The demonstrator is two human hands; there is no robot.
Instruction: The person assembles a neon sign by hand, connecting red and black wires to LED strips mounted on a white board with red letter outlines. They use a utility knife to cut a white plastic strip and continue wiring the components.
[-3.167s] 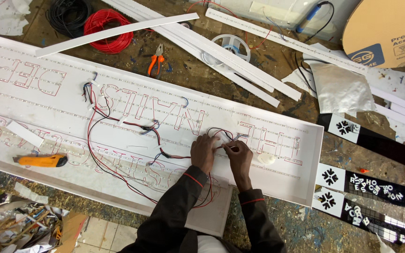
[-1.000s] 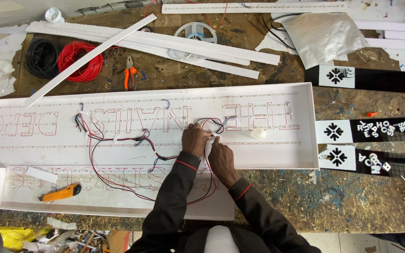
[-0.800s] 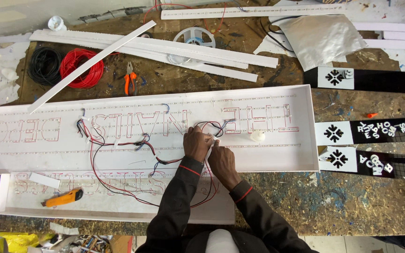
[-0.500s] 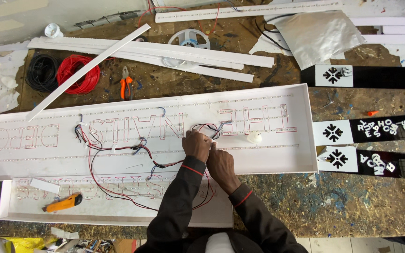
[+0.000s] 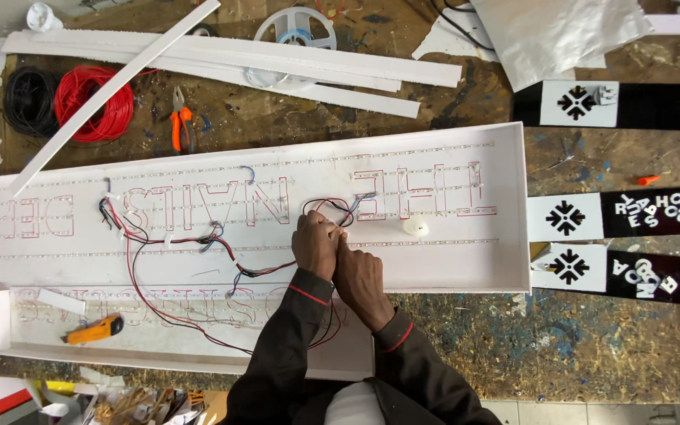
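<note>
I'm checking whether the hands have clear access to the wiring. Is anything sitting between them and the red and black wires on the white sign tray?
Nothing visible does: left hand and right hand are already at the wires on the sign tray.

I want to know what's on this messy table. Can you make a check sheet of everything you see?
Surface: scuffed brown wooden bench, paint-speckled.
Job's things: long white shallow sign tray with outlined letters; a second white tray below it.
Clutter: orange-handled pliers, orange utility knife, white plastic strips, clear empty reel, black patterned strips.
Grips: left hand and right hand pressed together over the wires, fingers closed.
Cables: thin red and black wires across the tray; red wire coil; black wire coil.
Surroundings: nothing seen.
</note>
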